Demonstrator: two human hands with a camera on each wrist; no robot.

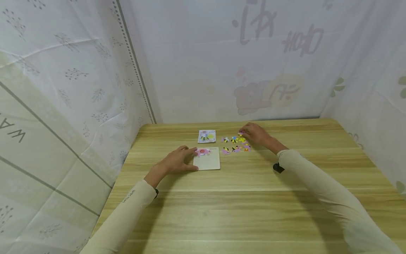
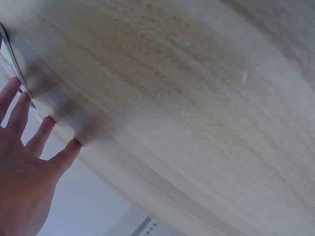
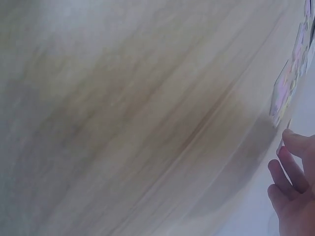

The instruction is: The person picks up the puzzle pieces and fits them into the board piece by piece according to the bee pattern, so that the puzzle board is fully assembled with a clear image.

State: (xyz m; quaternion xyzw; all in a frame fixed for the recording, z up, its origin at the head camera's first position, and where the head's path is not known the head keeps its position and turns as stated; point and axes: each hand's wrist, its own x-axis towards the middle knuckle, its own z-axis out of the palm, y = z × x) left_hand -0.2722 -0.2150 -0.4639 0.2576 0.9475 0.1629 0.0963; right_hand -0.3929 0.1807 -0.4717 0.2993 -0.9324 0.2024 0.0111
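- Closest in, two pale sleeves point(image 1: 323, 185) reach forward from either side, over a wide wood-grain surface point(image 1: 203, 215).
- The left hand point(image 1: 174, 161) lies spread at the left edge of a pale board point(image 1: 207, 164), fingers extended, gripping nothing I can make out.
- The right hand point(image 1: 256, 134), beyond the board and off to its right, pinches something small between thumb and finger.
- The board looks nearly square; a pink puzzle section point(image 1: 203, 152) runs left to right along its far edge. Just beyond sits a picture card point(image 1: 207, 136).
- Loose puzzle pieces point(image 1: 236, 149) lie in two rough rows between board and right hand, which is much the nearer hand.
- Smallest is the pinched piece point(image 1: 241, 133): the pink section lies leftward and nearer the person from it, which I judge the relation that counts. Its long axis I can't tell.
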